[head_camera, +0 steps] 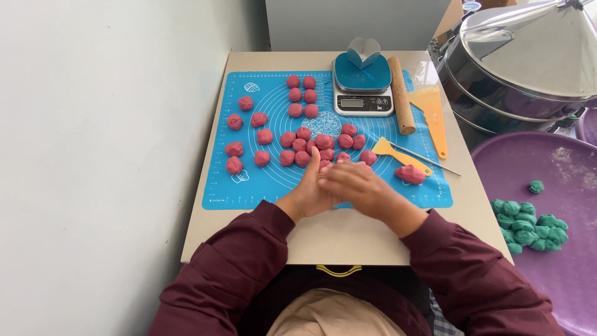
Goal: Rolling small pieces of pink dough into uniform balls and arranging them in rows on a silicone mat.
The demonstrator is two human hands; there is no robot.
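While pink dough balls (pixel 298 144) lie on the blue mat (pixel 273 180), the left hand (pixel 313 191) and right hand (pixel 353 185) press palms together; anything between them is hidden.

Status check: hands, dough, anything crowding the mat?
Left hand and right hand pressed palm to palm over the blue mat; whatever's between them is hidden. Pink dough balls crowd just ahead. One larger pink lump at right, beside the yellow scraper.

Dough balls (pixel 292 134) are lying on the mat (pixel 423 193), scale (pixel 363 87) sitting behind them, rolling pin (pixel 402 96) and scrapers (pixel 432 112) lying right of it, tray (pixel 559 168) sitting further right.
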